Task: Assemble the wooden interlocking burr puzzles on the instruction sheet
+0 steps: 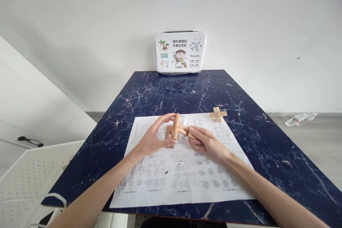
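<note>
My left hand (pixel 153 138) grips a light wooden puzzle piece (pixel 175 127), held at a tilt between thumb and fingertips, with dark slots or marks along its face. A second notched wooden piece (pixel 182 129) is pinched in my right hand (pixel 206 140) and meets the first one; I cannot tell whether they are locked together. Just behind and below the left piece more wood (pixel 170 146) shows, partly hidden by it and my thumb. Both hands are above a printed instruction sheet (pixel 160 196) covered in small line drawings.
A cross-shaped wooden puzzle (pixel 218 114) lies at the sheet's far right corner. The dark blue marbled table (pixel 176 96) reaches back to a white cartoon-printed case (pixel 180 52) against the wall. At left are a white perforated surface (pixel 32 164) and a white cable (pixel 53 195). Clear plastic (pixel 299 119) lies on the floor at right.
</note>
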The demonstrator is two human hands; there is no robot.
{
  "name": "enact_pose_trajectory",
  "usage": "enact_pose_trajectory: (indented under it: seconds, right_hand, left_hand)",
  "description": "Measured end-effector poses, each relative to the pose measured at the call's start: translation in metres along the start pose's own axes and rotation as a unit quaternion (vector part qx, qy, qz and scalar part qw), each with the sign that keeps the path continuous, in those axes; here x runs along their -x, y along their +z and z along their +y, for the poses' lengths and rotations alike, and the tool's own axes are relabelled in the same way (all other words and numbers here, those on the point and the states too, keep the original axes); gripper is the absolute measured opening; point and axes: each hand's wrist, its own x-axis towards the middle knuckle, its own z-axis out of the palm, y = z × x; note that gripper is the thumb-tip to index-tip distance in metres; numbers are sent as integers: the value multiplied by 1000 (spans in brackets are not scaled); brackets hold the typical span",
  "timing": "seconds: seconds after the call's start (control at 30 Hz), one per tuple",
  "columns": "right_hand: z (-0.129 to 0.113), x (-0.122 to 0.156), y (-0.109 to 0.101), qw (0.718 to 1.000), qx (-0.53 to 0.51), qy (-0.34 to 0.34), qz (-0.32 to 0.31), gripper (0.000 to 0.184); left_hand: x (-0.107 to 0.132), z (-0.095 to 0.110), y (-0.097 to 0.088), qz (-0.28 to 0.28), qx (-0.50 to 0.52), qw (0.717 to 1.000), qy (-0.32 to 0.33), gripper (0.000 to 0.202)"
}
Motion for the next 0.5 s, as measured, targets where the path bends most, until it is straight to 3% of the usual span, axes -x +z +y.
enact_pose_trajectory:
  seconds: [0.5]
  right_hand:
    - [2, 1, -2, 1000, -8, 3, -27, 46]
  left_hand:
    - [-1, -3, -5, -13, 24, 1000, -5, 90]
